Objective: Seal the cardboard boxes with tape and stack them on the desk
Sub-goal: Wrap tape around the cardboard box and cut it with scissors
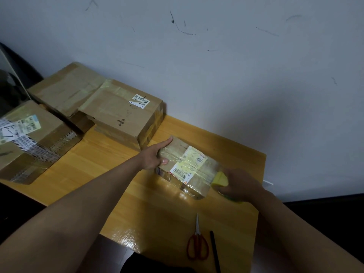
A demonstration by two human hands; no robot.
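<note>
A small flat cardboard box (189, 166) with a barcode label and shiny clear tape lies on the wooden desk (110, 164) right of centre. My left hand (155, 154) holds its left end, index finger straight along the far edge and thumb pressed on top. At the box's right end my right hand (238, 186) grips a yellow tape roll (219, 179), with clear tape stretched from it over the box top. Three larger boxes stand at the left: a taped one (122, 117), a big one (67, 87) behind it, and a labelled one (29, 138) at the desk's left edge.
Red-handled scissors (197, 245) and a black pen (215, 251) lie near the desk's front edge on the right. A marked grey wall (216, 66) stands right behind the desk. The floor beyond the desk's right and front edges is dark.
</note>
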